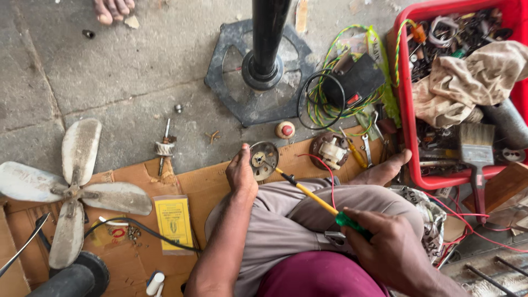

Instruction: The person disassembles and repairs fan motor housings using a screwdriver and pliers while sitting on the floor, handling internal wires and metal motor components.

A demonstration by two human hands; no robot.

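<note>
My left hand (241, 175) holds a round grey metal motor cover (264, 159) down on the brown cardboard (201, 184) in front of my knee. My right hand (388, 245) grips the green handle of a long yellow-shafted screwdriver (308, 192). Its tip rests on the cover. A second round motor part (329, 150) with a white piece and a red wire lies just to the right. My bare foot (382, 171) rests beside it.
A dusty fan blade (74, 190) lies at left. The fan's black stand base (258, 71) and pole are ahead. A rotor shaft (164, 147), a coil of yellow-green wire (335, 91), a spanner (367, 149) and a red crate (407, 110) with rag, brush and scrap sit around. Another person's toes (113, 10) show at top left.
</note>
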